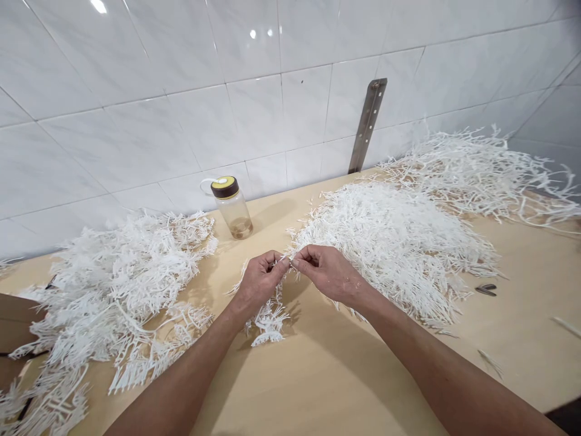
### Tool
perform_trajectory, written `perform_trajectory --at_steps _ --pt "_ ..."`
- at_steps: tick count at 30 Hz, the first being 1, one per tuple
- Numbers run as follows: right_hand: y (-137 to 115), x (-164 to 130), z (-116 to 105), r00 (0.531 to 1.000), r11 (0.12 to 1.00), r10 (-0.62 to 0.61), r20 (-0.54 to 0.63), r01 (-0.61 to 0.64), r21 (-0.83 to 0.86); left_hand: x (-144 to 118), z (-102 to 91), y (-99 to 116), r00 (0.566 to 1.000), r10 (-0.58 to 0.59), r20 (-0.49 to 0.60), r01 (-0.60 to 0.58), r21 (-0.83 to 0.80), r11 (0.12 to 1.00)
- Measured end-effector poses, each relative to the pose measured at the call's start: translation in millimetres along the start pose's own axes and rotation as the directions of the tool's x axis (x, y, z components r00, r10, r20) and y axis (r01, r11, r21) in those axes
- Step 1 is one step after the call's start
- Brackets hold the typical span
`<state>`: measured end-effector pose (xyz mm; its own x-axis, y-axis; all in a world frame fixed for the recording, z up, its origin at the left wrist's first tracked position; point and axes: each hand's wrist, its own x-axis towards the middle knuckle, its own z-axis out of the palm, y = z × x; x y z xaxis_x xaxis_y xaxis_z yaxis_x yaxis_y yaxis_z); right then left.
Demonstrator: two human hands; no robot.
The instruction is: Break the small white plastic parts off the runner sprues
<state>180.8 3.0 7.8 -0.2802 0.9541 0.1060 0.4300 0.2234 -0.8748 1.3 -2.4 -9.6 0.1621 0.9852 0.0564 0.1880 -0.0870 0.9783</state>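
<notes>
My left hand (265,275) is closed, thumb against fingers, on a white branched plastic strand (269,321) that hangs below it towards the table. Close against its fingertips, my right hand (324,269) is pinched too, at the end of the strand; the exact bit between its fingers is too small to make out. Just beyond the right hand lies a big heap of short white plastic sprigs (385,242). To the left spreads a pile of white strands with many small branches (131,272).
A clear bottle with a black and yellow lid (233,209) stands behind my hands. More long white strands (481,169) lie at the back right. A metal bracket (368,124) leans on the tiled wall (254,115). A small dark tool (486,290) and a loose sprig (490,362) lie at right.
</notes>
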Motion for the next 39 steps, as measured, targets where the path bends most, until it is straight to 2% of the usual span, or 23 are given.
perform_trajectory --at_steps 3,6,8,10,12,14,18,20,22,24,27,30,34,39 --pt "2.3 -0.7 2.4 0.999 0.996 -0.036 -0.018 0.034 -0.088 -0.9 0.0 1.4 0.999 -0.019 0.026 0.019 -0.013 1.000" --pt "2.4 -1.2 6.9 0.989 0.957 -0.129 -0.066 0.107 -0.271 -3.2 0.1 4.6 0.994 -0.061 0.090 0.065 -0.047 0.997" --pt "3.0 -0.2 8.0 0.974 0.910 -0.183 -0.131 0.117 -0.398 -4.9 0.4 6.8 0.988 -0.072 0.137 0.082 -0.072 0.994" --pt "5.0 2.2 5.1 0.950 0.875 -0.200 -0.238 0.064 -0.481 -5.9 1.2 8.7 0.986 -0.059 0.156 0.073 -0.091 0.993" --pt "8.2 5.0 -1.9 0.910 0.868 -0.215 -0.354 0.012 -0.497 -5.7 2.4 10.2 0.990 -0.044 0.131 0.058 -0.099 0.993" --pt "11.2 7.1 -10.5 0.875 0.881 -0.241 -0.419 0.016 -0.473 -4.6 3.4 11.2 0.997 -0.033 0.071 0.040 -0.102 0.994" --pt "12.9 7.8 -21.3 0.831 0.896 -0.291 -0.474 0.064 -0.439 -2.2 3.8 11.2 1.000 0.016 -0.011 -0.017 -0.111 0.994" --pt "11.5 6.7 -21.2 0.825 0.900 -0.308 -0.473 0.091 -0.426 -1.7 3.3 9.9 1.000 0.014 -0.025 -0.017 -0.114 0.993" --pt "9.0 4.8 -18.0 0.842 0.914 -0.305 -0.444 0.129 -0.384 -1.5 2.4 8.1 0.999 -0.018 -0.031 0.014 -0.119 0.993" --pt "5.8 2.6 -12.6 0.892 0.942 -0.262 -0.368 0.153 -0.298 -1.4 1.6 6.5 0.998 -0.063 -0.031 0.058 -0.139 0.989" --pt "0.9 -0.3 -2.7 0.976 0.984 -0.122 -0.179 0.094 -0.154 -1.5 0.8 5.6 0.994 -0.107 -0.022 0.102 -0.176 0.979" --pt "-1.7 -1.3 5.2 0.998 0.998 -0.037 -0.045 0.035 -0.046 -2.1 1.1 7.2 0.994 -0.112 -0.002 0.109 -0.202 0.973" --pt "-2.2 -1.6 8.3 0.998 1.000 -0.008 -0.070 0.009 0.014 -3.7 2.2 10.3 0.991 -0.130 0.012 0.130 -0.210 0.969" --pt "-2.5 -4.2 8.4 0.992 0.990 -0.060 -0.108 0.045 -0.136 -4.7 3.4 11.1 0.991 -0.133 -0.012 0.129 -0.171 0.977"
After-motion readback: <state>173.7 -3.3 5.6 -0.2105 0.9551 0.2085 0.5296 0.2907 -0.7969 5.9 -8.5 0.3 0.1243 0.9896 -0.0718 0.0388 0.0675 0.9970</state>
